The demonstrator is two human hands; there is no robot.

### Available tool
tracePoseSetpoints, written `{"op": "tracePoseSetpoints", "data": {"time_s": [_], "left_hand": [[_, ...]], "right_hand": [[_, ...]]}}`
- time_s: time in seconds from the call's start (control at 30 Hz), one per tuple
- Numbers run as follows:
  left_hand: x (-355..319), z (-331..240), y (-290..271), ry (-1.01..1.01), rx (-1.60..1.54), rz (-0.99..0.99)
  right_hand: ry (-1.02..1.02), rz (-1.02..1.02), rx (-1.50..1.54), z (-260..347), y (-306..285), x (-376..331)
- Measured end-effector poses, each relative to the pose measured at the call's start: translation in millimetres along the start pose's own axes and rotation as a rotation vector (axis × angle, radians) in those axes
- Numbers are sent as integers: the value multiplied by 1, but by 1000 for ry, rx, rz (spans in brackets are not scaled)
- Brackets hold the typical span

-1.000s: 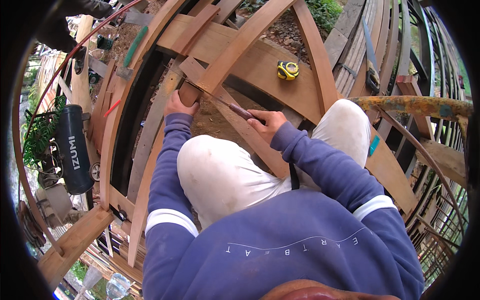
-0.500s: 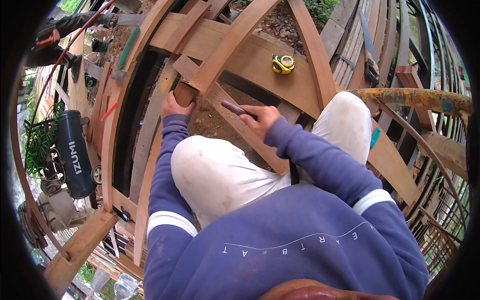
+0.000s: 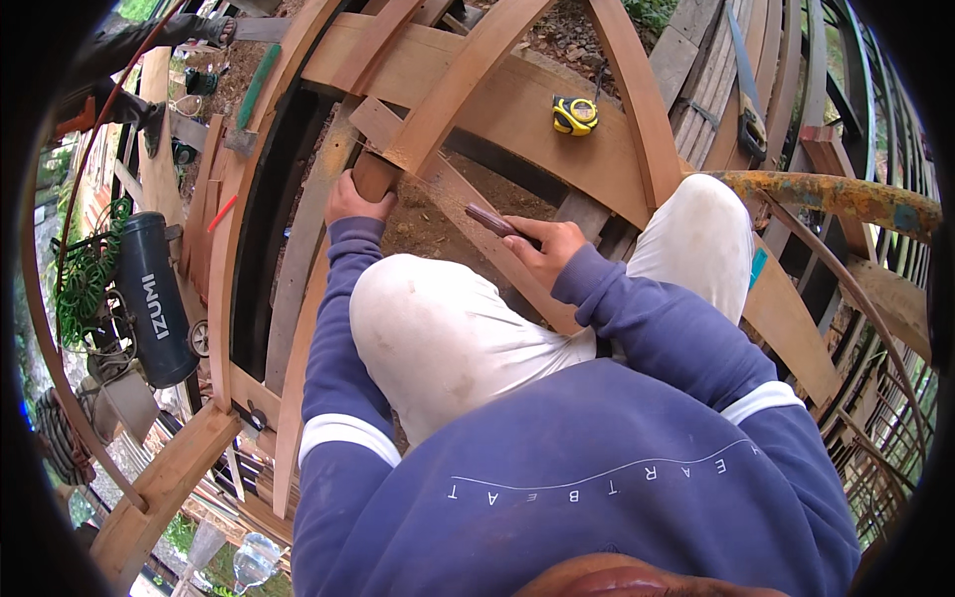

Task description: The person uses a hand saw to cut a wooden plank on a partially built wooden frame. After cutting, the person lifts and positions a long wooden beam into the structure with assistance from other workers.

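My left hand [image 3: 360, 202] is wrapped round the near end of a short wooden piece [image 3: 373, 177], beside the curved timber [image 3: 463, 95]. In my right hand [image 3: 545, 249] is the brown handle of a handsaw [image 3: 486, 219]. Its blade appears edge-on as a thin line running up and left toward the wood by my left hand. Pale sawdust lies around the cut area at the end of the curved timber. A slanting plank [image 3: 507, 264] passes below the saw.
A yellow tape measure [image 3: 575, 115] rests on a wide board [image 3: 517, 104]. Another handsaw [image 3: 748, 99] lies on planks at right, near a rusty pipe [image 3: 826, 194]. At left are a green-handled tool [image 3: 257, 90], a red marker-like stick [image 3: 222, 213] and a dark air tank [image 3: 154, 298].
My right hand and the saw have drawn back, away from my left hand, toward the lower right. My left hand keeps its grip on the wood. The whole view has shifted slightly.
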State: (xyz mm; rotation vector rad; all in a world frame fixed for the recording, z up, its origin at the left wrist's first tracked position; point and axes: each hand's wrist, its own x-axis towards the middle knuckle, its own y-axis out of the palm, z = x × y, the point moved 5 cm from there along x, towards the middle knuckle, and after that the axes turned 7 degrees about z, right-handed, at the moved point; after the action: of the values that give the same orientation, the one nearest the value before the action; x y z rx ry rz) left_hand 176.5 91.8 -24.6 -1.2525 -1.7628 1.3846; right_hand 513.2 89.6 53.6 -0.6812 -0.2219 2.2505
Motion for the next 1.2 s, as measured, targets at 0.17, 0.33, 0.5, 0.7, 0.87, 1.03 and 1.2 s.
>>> {"op": "tracePoseSetpoints", "data": {"time_s": [0.17, 0.33, 0.5, 0.7, 0.87, 1.03, 1.2], "left_hand": [[4, -2, 1, 11, 9, -12], [-1, 8, 2, 3, 7, -11], [4, -3, 3, 8, 27, 5], [0, 2, 5, 32, 6, -16], [3, -2, 2, 13, 3, 22], [9, 5, 2, -1, 9, -18], [6, 1, -4, 12, -5, 18]], "right_hand": [[-56, -74, -60, 9, 4, 24], [56, 32, -49, 0, 2, -3], [-7, -72, -42, -1, 6, 20], [63, -5, -41, 3, 5, 14], [-10, -73, -47, -10, 9, -10], [13, -52, -38, -13, -1, 2], [39, -10, -54, -9, -5, -25]]}}
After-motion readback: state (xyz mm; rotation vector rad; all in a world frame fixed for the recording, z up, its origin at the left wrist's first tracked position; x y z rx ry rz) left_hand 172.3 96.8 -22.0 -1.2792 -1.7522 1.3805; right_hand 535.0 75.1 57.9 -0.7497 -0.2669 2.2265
